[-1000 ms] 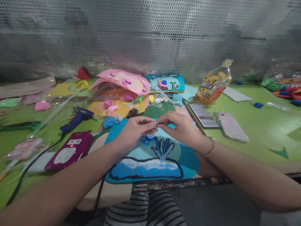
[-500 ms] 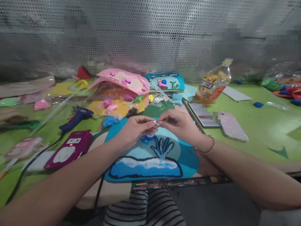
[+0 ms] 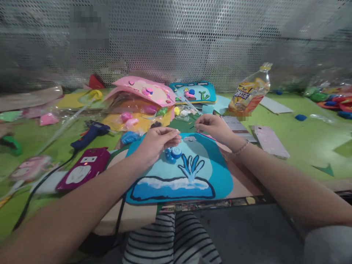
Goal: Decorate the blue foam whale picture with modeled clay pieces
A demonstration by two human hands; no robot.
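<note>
My left hand (image 3: 159,143) is held above a blue craft sheet (image 3: 222,183), its thumb and fingertips pinched on a small white bit of clay (image 3: 178,131). Just below those fingers, a blue clay snail-like figure (image 3: 173,154) with a spiral lies on the sheet. Water and a spray outlined in black decorate the sheet's lower part. Near its far edge is a flat whitish patch (image 3: 190,138). My right hand (image 3: 213,126), apart from the left, has its fingertips closed together beyond the sheet's far edge; whatever they may hold is hidden.
Left are a blue glue gun (image 3: 92,135), a purple power strip (image 3: 84,168) and a black cord. Clay lumps (image 3: 129,137) and decorated pink (image 3: 143,88) and blue pieces lie behind. A bottle (image 3: 251,91) and phone (image 3: 271,141) stand and lie right.
My hands, earlier together at the fingertips, have separated. The right hand has moved away and forward past the sheet; the left stays above it with the white bit.
</note>
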